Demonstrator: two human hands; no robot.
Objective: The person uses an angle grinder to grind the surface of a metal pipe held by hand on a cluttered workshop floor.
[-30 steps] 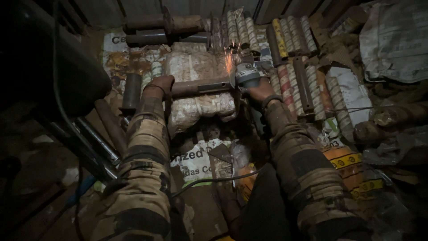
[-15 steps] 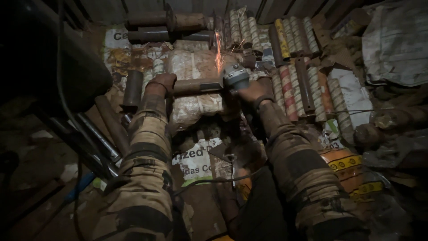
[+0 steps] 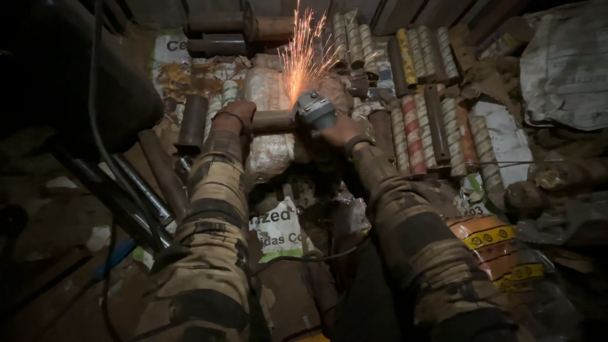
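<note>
Head camera view, looking down on two arms in dirty camouflage sleeves, in dim light. The left hand (image 3: pixel 233 116) is clenched around the left end of a short rusty metal pipe (image 3: pixel 271 120) lying crosswise on a pale sack (image 3: pixel 266 95) in the middle of the scene. The right hand (image 3: pixel 339 132) grips a grey angle grinder (image 3: pixel 315 109), fingers wrapped around its body, pressed against the pipe's right end. Orange sparks (image 3: pixel 303 54) spray toward the far side. Rows of striped tubes (image 3: pixel 418 120) lie to the right, dark pipe sections (image 3: pixel 192 121) to the left.
</note>
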